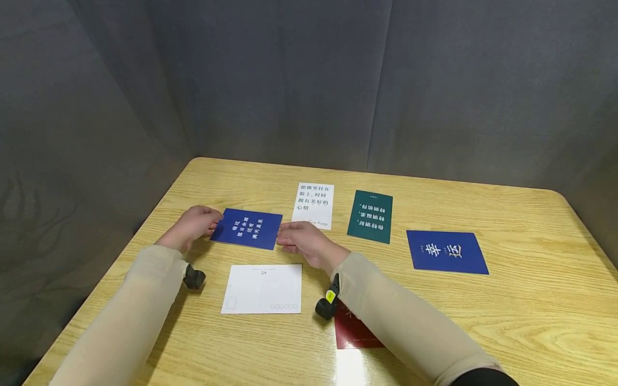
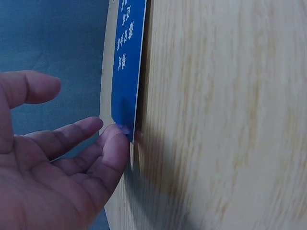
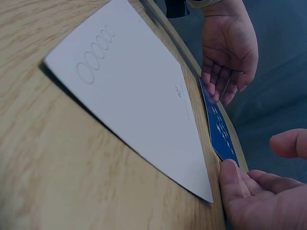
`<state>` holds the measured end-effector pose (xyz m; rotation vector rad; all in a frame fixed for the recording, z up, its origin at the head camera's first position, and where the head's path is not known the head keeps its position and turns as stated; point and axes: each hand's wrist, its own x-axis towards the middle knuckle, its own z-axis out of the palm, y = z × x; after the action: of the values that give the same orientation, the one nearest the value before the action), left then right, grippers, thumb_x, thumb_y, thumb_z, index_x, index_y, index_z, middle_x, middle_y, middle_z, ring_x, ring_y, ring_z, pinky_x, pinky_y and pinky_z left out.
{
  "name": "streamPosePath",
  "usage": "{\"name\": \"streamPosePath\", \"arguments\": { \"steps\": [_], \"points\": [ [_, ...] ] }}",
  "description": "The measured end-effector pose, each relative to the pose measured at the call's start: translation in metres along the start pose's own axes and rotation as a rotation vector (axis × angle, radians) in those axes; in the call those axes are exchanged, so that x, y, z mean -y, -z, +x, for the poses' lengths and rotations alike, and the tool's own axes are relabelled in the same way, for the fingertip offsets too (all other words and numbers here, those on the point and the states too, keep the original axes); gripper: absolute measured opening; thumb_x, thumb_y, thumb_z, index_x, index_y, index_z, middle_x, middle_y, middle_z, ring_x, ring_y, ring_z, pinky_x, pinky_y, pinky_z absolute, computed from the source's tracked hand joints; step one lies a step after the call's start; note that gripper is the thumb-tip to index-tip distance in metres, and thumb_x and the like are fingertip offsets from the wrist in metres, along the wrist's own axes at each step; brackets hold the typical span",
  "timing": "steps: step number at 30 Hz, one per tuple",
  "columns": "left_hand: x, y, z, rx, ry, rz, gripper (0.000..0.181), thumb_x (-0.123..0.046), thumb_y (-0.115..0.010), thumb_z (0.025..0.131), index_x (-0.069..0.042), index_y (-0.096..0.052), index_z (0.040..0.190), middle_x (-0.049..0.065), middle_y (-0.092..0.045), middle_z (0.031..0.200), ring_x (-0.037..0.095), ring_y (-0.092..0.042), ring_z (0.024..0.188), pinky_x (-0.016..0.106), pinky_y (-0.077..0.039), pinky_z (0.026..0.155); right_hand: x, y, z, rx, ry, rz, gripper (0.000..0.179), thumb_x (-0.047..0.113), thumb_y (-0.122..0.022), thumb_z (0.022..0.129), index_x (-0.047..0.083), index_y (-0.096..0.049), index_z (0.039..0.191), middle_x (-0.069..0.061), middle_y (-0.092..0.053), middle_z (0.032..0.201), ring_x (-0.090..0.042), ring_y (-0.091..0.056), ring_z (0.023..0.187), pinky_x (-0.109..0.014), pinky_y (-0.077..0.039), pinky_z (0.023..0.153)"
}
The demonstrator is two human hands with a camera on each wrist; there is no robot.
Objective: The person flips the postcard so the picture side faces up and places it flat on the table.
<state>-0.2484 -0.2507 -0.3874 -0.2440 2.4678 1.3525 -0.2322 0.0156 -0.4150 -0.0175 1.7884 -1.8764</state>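
Note:
A blue card (image 1: 247,228) with white Chinese lettering lies on the left part of the wooden table. Its left edge is touched by the fingers of my left hand (image 1: 195,225), the thumb standing apart in the left wrist view. At the opposite edge are the fingertips of my right hand (image 1: 309,241), and in the right wrist view that thumb is also held away from the card. Just below the blue card, nearer to me, lies a white postcard (image 1: 262,289) with a row of small circles. Neither hand is curled round anything.
Behind my right hand lies a white card (image 1: 313,201) with black lettering. Farther right are a green card (image 1: 370,216) and another blue card (image 1: 448,252). My right forearm partly covers a red card (image 1: 354,329). Dark curtain (image 1: 289,80) hangs behind the table.

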Motion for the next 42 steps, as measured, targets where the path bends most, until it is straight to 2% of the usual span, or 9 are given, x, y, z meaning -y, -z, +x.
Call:
{"name": "streamPosePath", "arguments": {
  "steps": [12, 15, 19, 23, 27, 35, 42],
  "points": [
    [0.0, -0.002, -0.003, -0.022, -0.003, -0.008, 0.056, -0.022, -0.044, 0.108, 0.014, -0.035, 0.15, 0.029, -0.046, 0.143, 0.037, -0.048, 0.126, 0.048, -0.042, 0.111, 0.002, 0.001, -0.005, 0.007, -0.005, -0.025, 0.047, 0.001, -0.055, 0.103, -0.012, -0.045, 0.147, -0.024, -0.055, 0.143, -0.033, -0.058, 0.125, -0.035, -0.051, 0.101],
    [-0.003, -0.003, -0.012, -0.005, -0.016, 0.007, 0.056, -0.022, -0.044, 0.109, 0.012, -0.034, 0.152, 0.03, -0.043, 0.148, 0.041, -0.046, 0.131, 0.051, -0.04, 0.113, 0.005, 0.002, -0.01, 0.022, 0.005, -0.041, 0.048, 0.001, -0.056, 0.103, -0.011, -0.044, 0.148, -0.024, -0.055, 0.143, -0.033, -0.057, 0.127, -0.036, -0.05, 0.103],
    [-0.007, -0.007, -0.03, 0.048, -0.069, 0.01, 0.054, -0.019, -0.044, 0.11, 0.013, -0.034, 0.152, 0.032, -0.039, 0.153, 0.045, -0.043, 0.136, 0.053, -0.04, 0.112, 0.006, 0.004, -0.017, 0.055, 0.028, -0.066, 0.053, 0.0, -0.058, 0.101, -0.01, -0.043, 0.15, -0.025, -0.054, 0.145, -0.036, -0.055, 0.131, -0.039, -0.047, 0.107],
    [-0.009, -0.012, -0.045, 0.108, -0.128, -0.007, 0.053, -0.018, -0.046, 0.109, 0.015, -0.036, 0.149, 0.033, -0.041, 0.15, 0.047, -0.045, 0.134, 0.053, -0.042, 0.11, 0.007, 0.009, -0.024, 0.077, 0.038, -0.085, 0.053, 0.002, -0.059, 0.101, -0.01, -0.043, 0.15, -0.026, -0.054, 0.145, -0.039, -0.055, 0.131, -0.041, -0.046, 0.109],
    [-0.006, -0.015, -0.056, 0.139, -0.16, -0.018, 0.053, -0.017, -0.048, 0.108, 0.016, -0.037, 0.147, 0.034, -0.046, 0.145, 0.046, -0.05, 0.128, 0.053, -0.044, 0.108, 0.007, 0.016, -0.034, 0.095, 0.03, -0.106, 0.052, 0.003, -0.058, 0.101, -0.01, -0.043, 0.149, -0.026, -0.054, 0.143, -0.039, -0.056, 0.13, -0.042, -0.046, 0.11],
    [0.009, -0.021, -0.074, 0.157, -0.162, -0.024, 0.053, -0.017, -0.049, 0.107, 0.017, -0.036, 0.146, 0.034, -0.051, 0.137, 0.043, -0.057, 0.118, 0.053, -0.048, 0.101, 0.004, 0.03, -0.053, 0.106, 0.025, -0.143, 0.052, 0.003, -0.058, 0.1, -0.013, -0.043, 0.147, -0.027, -0.059, 0.135, -0.039, -0.061, 0.122, -0.043, -0.047, 0.108],
    [0.014, -0.028, -0.083, 0.18, -0.159, -0.102, 0.053, -0.014, -0.052, 0.106, 0.017, -0.036, 0.145, 0.034, -0.051, 0.134, 0.039, -0.057, 0.116, 0.048, -0.052, 0.098, 0.0, 0.039, -0.064, 0.14, 0.028, -0.147, 0.048, 0.002, -0.053, 0.103, -0.017, -0.04, 0.146, -0.031, -0.056, 0.136, -0.042, -0.058, 0.126, -0.043, -0.048, 0.108]
  ]
}}
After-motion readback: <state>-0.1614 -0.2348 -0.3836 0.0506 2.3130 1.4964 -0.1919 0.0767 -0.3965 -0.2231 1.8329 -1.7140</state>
